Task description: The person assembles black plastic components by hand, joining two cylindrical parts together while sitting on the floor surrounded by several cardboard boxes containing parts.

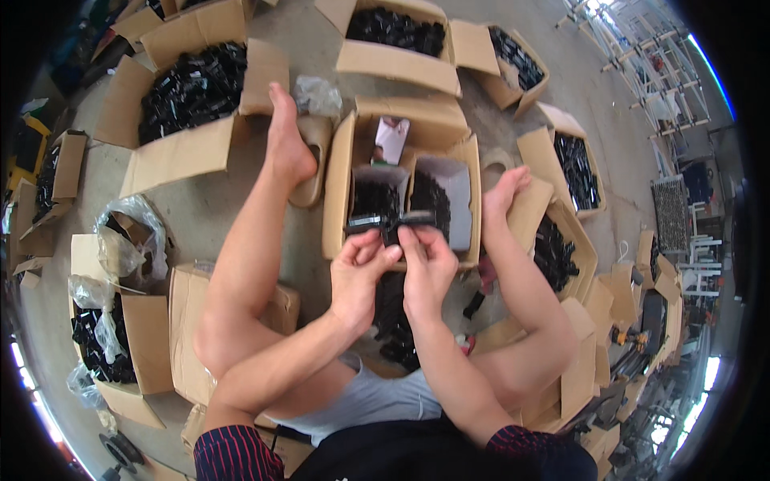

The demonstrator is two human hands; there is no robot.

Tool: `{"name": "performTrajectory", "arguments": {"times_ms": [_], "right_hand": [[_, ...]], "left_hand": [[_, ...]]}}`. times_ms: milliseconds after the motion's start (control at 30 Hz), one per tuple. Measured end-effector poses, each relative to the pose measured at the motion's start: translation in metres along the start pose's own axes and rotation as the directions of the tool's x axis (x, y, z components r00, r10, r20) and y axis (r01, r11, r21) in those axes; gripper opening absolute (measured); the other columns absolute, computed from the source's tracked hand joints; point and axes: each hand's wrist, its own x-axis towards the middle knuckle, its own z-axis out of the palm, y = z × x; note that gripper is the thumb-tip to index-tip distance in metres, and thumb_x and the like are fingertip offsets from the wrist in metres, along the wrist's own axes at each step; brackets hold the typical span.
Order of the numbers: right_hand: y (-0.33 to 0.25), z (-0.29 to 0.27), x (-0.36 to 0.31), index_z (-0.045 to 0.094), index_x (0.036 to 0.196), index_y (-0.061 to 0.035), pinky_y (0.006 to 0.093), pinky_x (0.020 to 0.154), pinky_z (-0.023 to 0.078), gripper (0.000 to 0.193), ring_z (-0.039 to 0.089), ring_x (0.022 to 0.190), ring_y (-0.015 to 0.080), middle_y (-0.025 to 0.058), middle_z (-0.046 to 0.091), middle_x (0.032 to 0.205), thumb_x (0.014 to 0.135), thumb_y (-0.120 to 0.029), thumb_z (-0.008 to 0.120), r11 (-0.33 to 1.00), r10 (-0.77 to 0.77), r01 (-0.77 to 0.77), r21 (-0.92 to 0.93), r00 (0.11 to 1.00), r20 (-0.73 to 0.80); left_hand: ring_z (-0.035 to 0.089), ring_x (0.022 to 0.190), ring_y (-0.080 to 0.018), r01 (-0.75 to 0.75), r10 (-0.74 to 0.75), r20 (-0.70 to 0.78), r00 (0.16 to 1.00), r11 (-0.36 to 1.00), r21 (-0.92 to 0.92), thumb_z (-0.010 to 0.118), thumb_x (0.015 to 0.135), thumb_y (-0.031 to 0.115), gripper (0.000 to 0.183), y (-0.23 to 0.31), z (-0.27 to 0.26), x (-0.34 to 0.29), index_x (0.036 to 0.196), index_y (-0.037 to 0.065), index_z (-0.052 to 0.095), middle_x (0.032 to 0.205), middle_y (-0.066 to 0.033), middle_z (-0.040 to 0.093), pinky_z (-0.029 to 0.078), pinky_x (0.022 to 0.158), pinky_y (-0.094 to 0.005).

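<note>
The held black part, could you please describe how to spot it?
Find the open cardboard box between the bare feet. At its near side, left hand and right hand hold the black part. Unlike the black pieces inside, it alone is held.

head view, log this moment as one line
left hand: pinching black part | right hand: pinching same black part | nearby: open carton containing black pieces

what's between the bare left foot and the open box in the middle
Head view: a tan sandal, partly hidden by the left foot, lies between it and the middle box.
</note>
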Motion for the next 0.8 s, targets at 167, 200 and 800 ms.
{"name": "performTrajectory", "arguments": {"times_ms": [167,200,800], "right_hand": [[-0.004,-0.014,0.009,0.056,0.120,0.0003,0.0280,0.086,0.052,0.047,0.063,0.095,0.0129,0.0053,0.067,0.104,0.086,-0.018,0.083,0.985,-0.104,0.100,0.141,0.994,0.022],[-0.013,-0.014,0.009,0.057,0.123,0.0018,0.0282,0.086,0.052,0.048,0.064,0.095,0.0138,0.0064,0.067,0.104,0.086,-0.014,0.083,0.989,-0.091,0.085,0.122,0.995,0.047],[0.005,-0.132,-0.038,0.057,0.122,-0.0001,0.0322,0.088,0.052,0.041,0.067,0.097,0.0213,0.0143,0.068,0.107,0.088,-0.011,0.078,0.877,0.092,0.038,-0.480,0.965,0.245]], "left_hand": [[0.064,0.107,-0.0147,-0.033,0.032,0.118,0.993,0.999,0.008,0.077,0.081,-0.010,0.039,-0.007,0.006,0.010,0.114,0.001,0.059,0.117,-0.0099,0.068,0.052,0.097,-0.0289],[0.065,0.105,-0.0147,-0.068,0.066,0.160,0.985,0.998,0.002,0.075,0.082,-0.012,0.037,-0.004,0.007,0.008,0.113,0.001,0.059,0.115,-0.0104,0.069,0.054,0.096,-0.0281],[0.066,0.104,-0.0204,-0.691,0.200,0.668,0.717,0.328,0.644,0.077,0.088,0.015,0.042,0.035,0.016,0.006,0.124,0.005,0.058,0.110,-0.0086,0.071,0.055,0.089,-0.0362]]}}
